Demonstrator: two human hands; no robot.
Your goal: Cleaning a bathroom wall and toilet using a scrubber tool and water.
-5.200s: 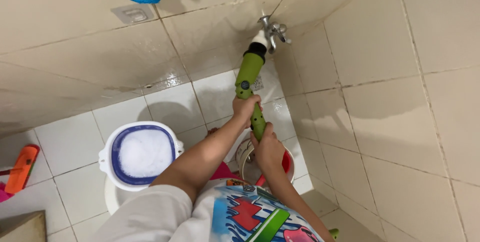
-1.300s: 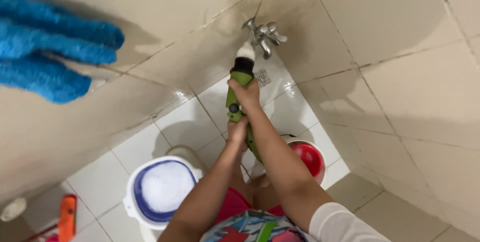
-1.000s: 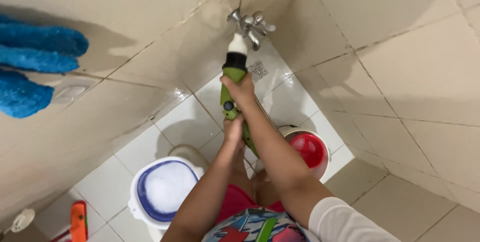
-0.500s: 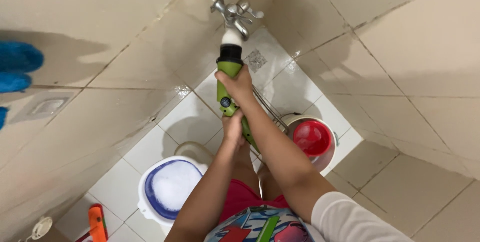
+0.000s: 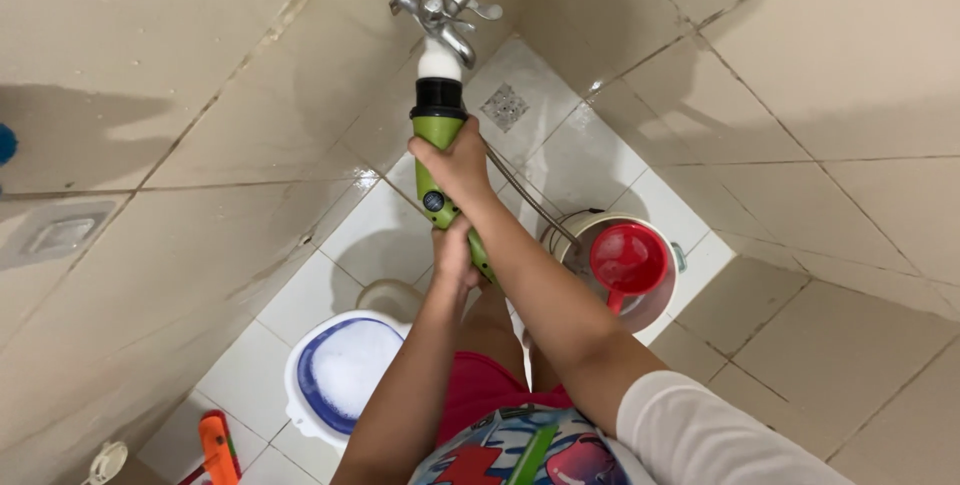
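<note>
A green electric scrubber (image 5: 432, 160) with a black collar and a white brush head (image 5: 438, 60) points up at a chrome wall tap (image 5: 440, 13). The brush head touches the tap's underside. My right hand (image 5: 456, 159) grips the upper part of the green body, its arm coming in from the lower right in a white sleeve. My left hand (image 5: 454, 255) holds the lower end of the handle, just below the right hand. Both hands are closed on the tool.
A white bucket with a purple rim (image 5: 340, 375) holds foamy water on the floor tiles. A second bucket (image 5: 655, 300) with a red scoop (image 5: 628, 260) stands by the right wall. There is a floor drain (image 5: 505, 106) under the tap and an orange brush (image 5: 218, 447) at the bottom left.
Five seconds ago my left hand held the upper grip; my right hand holds it now. The view has swung right, so the blue cloth has slid off the left edge. The brush stays at the tap.
</note>
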